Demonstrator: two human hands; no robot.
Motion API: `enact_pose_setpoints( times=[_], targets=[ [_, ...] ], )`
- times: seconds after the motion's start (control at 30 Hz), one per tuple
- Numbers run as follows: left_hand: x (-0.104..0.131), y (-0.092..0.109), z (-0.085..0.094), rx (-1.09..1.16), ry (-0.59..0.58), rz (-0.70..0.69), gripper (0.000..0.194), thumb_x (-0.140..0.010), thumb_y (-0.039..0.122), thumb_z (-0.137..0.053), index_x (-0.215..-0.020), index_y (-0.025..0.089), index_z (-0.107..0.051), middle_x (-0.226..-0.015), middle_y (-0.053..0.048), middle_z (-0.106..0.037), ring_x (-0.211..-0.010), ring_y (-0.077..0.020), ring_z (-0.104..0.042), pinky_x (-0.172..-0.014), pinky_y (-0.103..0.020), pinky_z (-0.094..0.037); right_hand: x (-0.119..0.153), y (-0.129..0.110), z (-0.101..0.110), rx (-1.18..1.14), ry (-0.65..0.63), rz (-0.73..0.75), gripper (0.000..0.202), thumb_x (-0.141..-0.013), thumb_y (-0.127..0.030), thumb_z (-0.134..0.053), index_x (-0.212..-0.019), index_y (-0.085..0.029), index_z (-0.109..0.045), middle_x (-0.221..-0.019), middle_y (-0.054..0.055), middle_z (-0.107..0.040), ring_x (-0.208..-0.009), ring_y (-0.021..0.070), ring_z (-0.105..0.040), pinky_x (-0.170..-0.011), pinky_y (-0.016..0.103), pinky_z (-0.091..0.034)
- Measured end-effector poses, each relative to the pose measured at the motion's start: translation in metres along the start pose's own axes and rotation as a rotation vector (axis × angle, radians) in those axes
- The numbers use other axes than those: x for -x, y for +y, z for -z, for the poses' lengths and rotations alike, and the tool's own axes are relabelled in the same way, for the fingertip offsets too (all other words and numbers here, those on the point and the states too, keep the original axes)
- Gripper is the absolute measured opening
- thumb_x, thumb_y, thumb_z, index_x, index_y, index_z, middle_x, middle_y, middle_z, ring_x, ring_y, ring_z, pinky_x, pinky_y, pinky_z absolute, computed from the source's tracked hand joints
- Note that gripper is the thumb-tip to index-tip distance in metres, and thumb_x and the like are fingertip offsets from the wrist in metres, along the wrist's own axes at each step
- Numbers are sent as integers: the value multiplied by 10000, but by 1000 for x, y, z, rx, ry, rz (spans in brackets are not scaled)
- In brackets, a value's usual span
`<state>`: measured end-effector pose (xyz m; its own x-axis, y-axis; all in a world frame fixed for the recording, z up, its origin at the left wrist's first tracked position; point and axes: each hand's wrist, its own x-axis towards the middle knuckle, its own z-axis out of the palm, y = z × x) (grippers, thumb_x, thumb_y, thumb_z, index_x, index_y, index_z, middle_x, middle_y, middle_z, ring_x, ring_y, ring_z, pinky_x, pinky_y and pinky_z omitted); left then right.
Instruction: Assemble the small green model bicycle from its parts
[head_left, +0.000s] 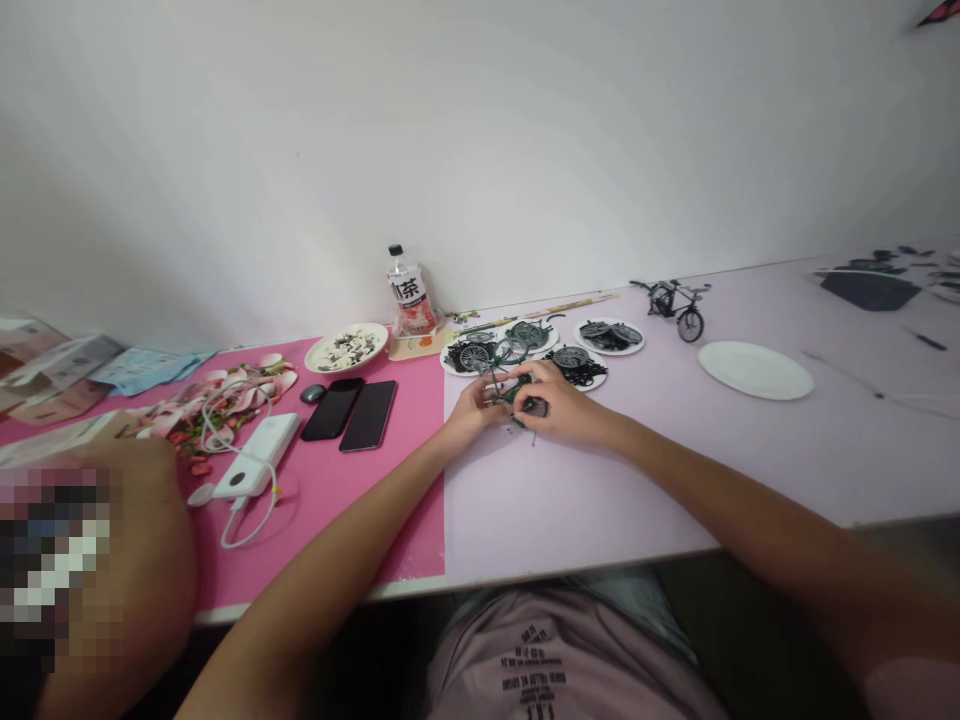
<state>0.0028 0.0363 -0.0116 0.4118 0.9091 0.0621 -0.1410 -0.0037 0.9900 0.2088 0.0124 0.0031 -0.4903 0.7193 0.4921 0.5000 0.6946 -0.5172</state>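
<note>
Near the middle of the table, my left hand (471,412) has its fingers closed around the left side of a small dark green model bicycle (512,350). My right hand (551,398) pinches the same model from the right, its thumb and forefinger pressed together. One wheel of the model sticks up beyond my fingers; the rest is partly hidden by them. Just behind my hands are plates of black and dark green parts, among them a left plate (448,366) and a right plate (637,348) with wheels and small pieces. A finished-looking model bicycle (679,306) stands farther right.
An oval white plate (756,370) lies at the right. Behind stands a bottle (409,295). On the pink left side are two phones (367,416), a mouse (312,394), a white power bank (259,455) with a cable, and pink petals. Another person's arm (150,540) is at the left edge.
</note>
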Motion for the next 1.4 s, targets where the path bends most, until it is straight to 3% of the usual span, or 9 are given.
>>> enact_pose_setpoints(
  times=[0.2,0.43,0.63,0.83,1.03,1.27,1.4],
  targets=[
    [-2,-1,1,34,-8,-12,810,-532,105,-914,-1247,163,-537,-908,12,-629,-708,-90,-616,-727,-254,-518,0,6,-1,4,56,-28,57,-847,-203,-708,-806,-242,-707,-1432,83,-537,-1432,318,-406,-1197,579,-342],
    [-2,-4,1,39,-3,-22,845,-532,140,-933,-1275,180,-531,-963,-9,-651,-732,-102,-634,-747,-267,-531,0,1,1,6,85,-10,46,-862,-235,-698,-838,-244,-660,-1440,77,-529,-1425,311,-420,-1189,557,-345],
    [-3,-6,2,54,32,-25,831,-538,101,-905,-1281,190,-543,-1025,-37,-673,-785,-127,-672,-774,-287,-552,-3,3,4,45,317,-185,141,-911,-326,-649,-977,-248,-553,-1133,102,-652,-1162,296,-602,-1016,457,-483],
    [-3,-8,2,98,79,-49,818,-545,96,-881,-1283,188,-542,-1045,-48,-696,-824,-150,-688,-769,-283,-546,-4,8,2,-145,183,-442,372,-956,-474,-597,-1217,-209,-592,-991,84,-739,-903,257,-705,-830,390,-545],
    [-4,-6,2,122,104,-49,811,-523,101,-871,-1259,196,-545,-1031,-28,-692,-792,-143,-677,-755,-278,-535,-6,10,-9,-271,187,-392,293,-876,-422,-706,-1065,-198,-714,-1100,86,-771,-985,263,-711,-875,389,-559],
    [-2,-5,1,70,125,-56,726,-547,122,-876,-1209,193,-586,-1178,-78,-675,-905,-166,-676,-824,-306,-541,-7,15,-8,-311,191,-419,284,-847,-410,-719,-998,-175,-769,-1015,74,-787,-937,250,-699,-884,376,-546],
    [-2,-5,1,61,134,-75,694,-550,112,-874,-1183,189,-600,-1143,-68,-680,-897,-163,-668,-808,-297,-542,-8,15,-6,-355,185,-421,295,-818,-421,-749,-965,-168,-789,-978,76,-797,-894,253,-709,-850,362,-559]
  ],
)
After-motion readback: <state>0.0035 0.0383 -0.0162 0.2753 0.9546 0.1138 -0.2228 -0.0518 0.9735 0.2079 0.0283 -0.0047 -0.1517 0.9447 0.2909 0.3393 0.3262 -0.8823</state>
